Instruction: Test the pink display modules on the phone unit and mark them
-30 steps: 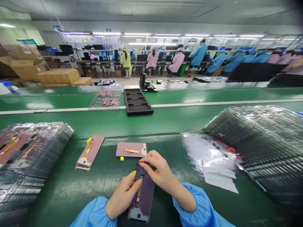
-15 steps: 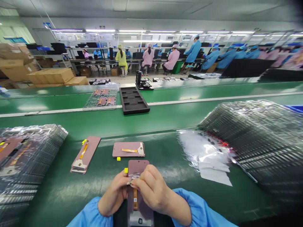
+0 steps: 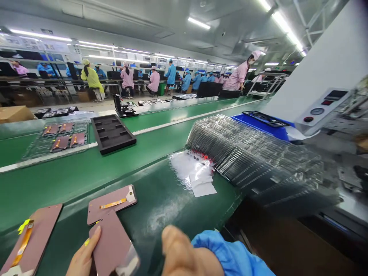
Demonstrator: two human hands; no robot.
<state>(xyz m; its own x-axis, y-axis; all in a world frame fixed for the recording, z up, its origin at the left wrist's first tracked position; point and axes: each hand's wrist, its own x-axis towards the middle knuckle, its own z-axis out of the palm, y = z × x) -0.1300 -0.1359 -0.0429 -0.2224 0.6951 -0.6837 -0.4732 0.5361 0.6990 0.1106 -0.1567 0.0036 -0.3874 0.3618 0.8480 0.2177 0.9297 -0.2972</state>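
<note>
My left hand [image 3: 82, 256] is closed on the edge of a mauve-backed phone screen [image 3: 111, 239], its thumb along the left side. The held screen tilts and overlaps another phone screen [image 3: 94, 209], which lies on the green work surface with an orange flex cable facing up. To the left lies a small pile of phone screens [image 3: 40, 234], with a yellow tab on its edge. My right hand [image 3: 185, 253] is apart from the held screen, to its right, and smeared by motion; its fingers cannot be made out clearly.
White film sheets [image 3: 186, 165] lie ahead, beside tall stacked clear trays [image 3: 258, 153]. A blue bin [image 3: 267, 128] stands behind the trays. Across the belt are a black foam tray [image 3: 113, 134] and a clear tray with several screens [image 3: 37, 142]. Co-workers sit and stand farther back.
The view has swung to the right. My right hand has left the phone screen's flex cable and moved right. My left hand still holds the screen, now tilted.
</note>
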